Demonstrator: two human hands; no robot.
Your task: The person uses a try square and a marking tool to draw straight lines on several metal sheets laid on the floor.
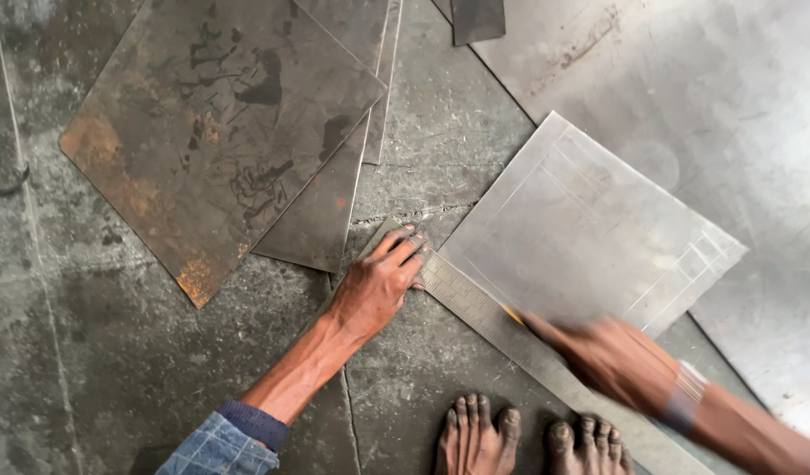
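Note:
My left hand (380,280) presses flat on the upper end of a long steel ruler (475,303) that lies slanted on the concrete floor along the lower edge of a pale square metal sheet (590,224). My right hand (612,352) is blurred with motion and holds a thin marking tool with a yellowish tip (512,314) against the ruler's edge at the sheet. Faint scribed lines run near the sheet's borders.
Rusty dark metal sheets (211,123) are stacked on the floor at upper left. A large grey sheet (730,97) lies under the pale one at right. My bare feet (528,440) stand at the bottom edge, just below the ruler.

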